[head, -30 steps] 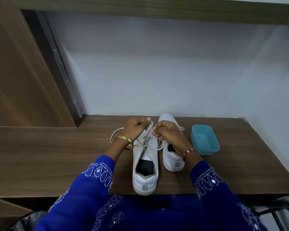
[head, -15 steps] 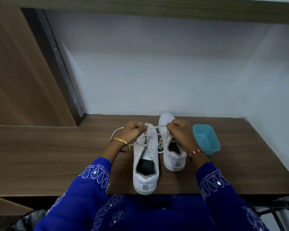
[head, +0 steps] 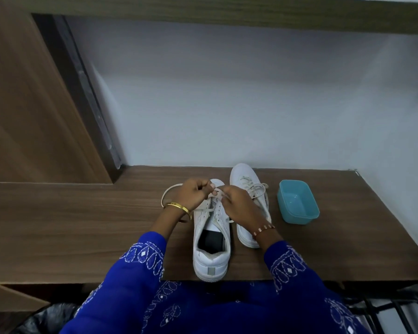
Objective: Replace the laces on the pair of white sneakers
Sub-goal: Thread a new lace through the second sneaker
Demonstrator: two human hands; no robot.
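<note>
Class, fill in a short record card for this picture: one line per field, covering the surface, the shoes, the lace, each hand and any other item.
Surface: wooden table
Near sneaker: white, heel toward the person, partly laced
Far sneaker: white, laced, to its right
Lace: loops out to the left of the near sneaker
Left hand: pinches the lace
Right hand: pinches the lace
Other: blue tub, right of the shoes
</note>
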